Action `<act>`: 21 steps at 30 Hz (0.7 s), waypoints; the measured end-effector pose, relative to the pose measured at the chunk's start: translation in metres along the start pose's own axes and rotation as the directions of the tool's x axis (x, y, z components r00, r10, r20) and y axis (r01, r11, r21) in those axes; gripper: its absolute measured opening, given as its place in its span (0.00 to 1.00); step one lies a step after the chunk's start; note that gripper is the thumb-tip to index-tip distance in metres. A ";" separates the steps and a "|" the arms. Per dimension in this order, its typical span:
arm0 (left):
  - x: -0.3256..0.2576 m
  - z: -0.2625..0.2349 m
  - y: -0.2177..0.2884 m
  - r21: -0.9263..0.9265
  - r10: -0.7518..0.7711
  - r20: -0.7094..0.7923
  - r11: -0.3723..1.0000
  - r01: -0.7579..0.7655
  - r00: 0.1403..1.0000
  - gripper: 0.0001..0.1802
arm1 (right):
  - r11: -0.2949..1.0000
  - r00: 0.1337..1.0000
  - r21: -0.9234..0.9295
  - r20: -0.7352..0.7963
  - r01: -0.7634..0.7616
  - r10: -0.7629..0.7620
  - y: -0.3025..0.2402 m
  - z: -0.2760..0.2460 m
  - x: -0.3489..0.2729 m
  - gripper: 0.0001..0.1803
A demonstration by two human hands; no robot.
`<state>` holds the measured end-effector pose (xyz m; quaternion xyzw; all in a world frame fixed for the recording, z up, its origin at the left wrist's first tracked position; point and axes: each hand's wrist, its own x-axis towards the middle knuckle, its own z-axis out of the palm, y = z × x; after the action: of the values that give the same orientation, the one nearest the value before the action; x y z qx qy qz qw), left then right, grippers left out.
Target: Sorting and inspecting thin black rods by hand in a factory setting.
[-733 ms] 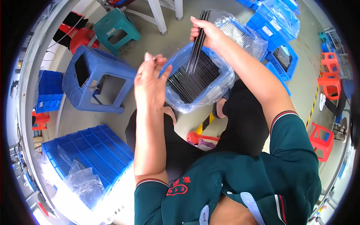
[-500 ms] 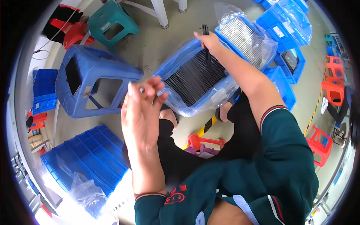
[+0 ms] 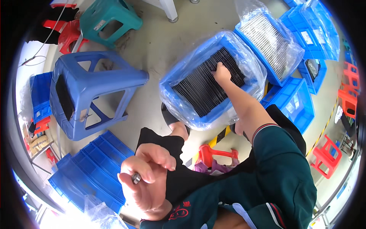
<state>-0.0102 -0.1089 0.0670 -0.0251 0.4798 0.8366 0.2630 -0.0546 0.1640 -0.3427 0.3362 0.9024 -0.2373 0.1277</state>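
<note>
My left hand [image 3: 146, 175] is raised palm up over my lap, its fingers curled. A small shiny metal piece [image 3: 136, 178], round at the end, is pinched between thumb and finger; its exact kind cannot be made out. My right hand [image 3: 222, 74] reaches into a blue bin lined with clear plastic [image 3: 167, 82]. Its fingers are closed down on the long, thin black rods [image 3: 198, 87], which lie side by side in a dense row. How many rods are between the fingers is hidden by the hand.
Beyond that bin stands another blue bin [image 3: 280, 81] of pale rods under plastic. More blue bins [image 3: 301, 107] are at the right. A blue stool [image 3: 103, 72] and a green stool [image 3: 110, 19] stand left. Blue crates [image 3: 91, 164] lie lower left; a red stool [image 3: 207, 154] is between my legs.
My right hand has lowered the black rods it held above the bin into the row. My left hand has drawn back toward my body, still with the metal piece. The view has shifted.
</note>
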 end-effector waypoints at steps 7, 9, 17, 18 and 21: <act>-0.002 0.003 0.003 -0.030 -0.003 -0.003 1.000 0.003 1.000 0.24 | 0.973 0.990 -0.232 -0.142 -0.020 -0.014 -0.008 0.004 -0.016 0.24; -0.004 0.003 0.002 -0.032 -0.004 0.003 0.999 0.004 1.000 0.24 | 0.959 0.986 -0.284 -0.159 0.003 -0.051 -0.009 -0.003 -0.026 0.25; -0.013 0.009 0.005 -0.090 0.005 0.094 0.996 0.004 0.996 0.23 | 0.854 0.951 -0.471 0.298 0.223 -0.084 -0.005 -0.072 -0.003 0.14; -0.013 0.010 0.003 -0.089 0.016 0.114 0.996 -0.006 0.993 0.23 | 0.840 0.930 -0.430 0.300 0.331 -0.213 -0.004 -0.096 0.000 0.14; -0.013 0.018 -0.001 -0.153 -0.022 0.106 0.988 0.038 0.994 0.22 | 0.752 0.873 -0.454 0.339 0.478 -0.350 -0.015 -0.181 -0.002 0.17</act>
<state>0.0054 -0.0989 0.0795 -0.0092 0.3989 0.8673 0.2976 -0.0759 0.2463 -0.1819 0.0485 0.9626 -0.0420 0.2631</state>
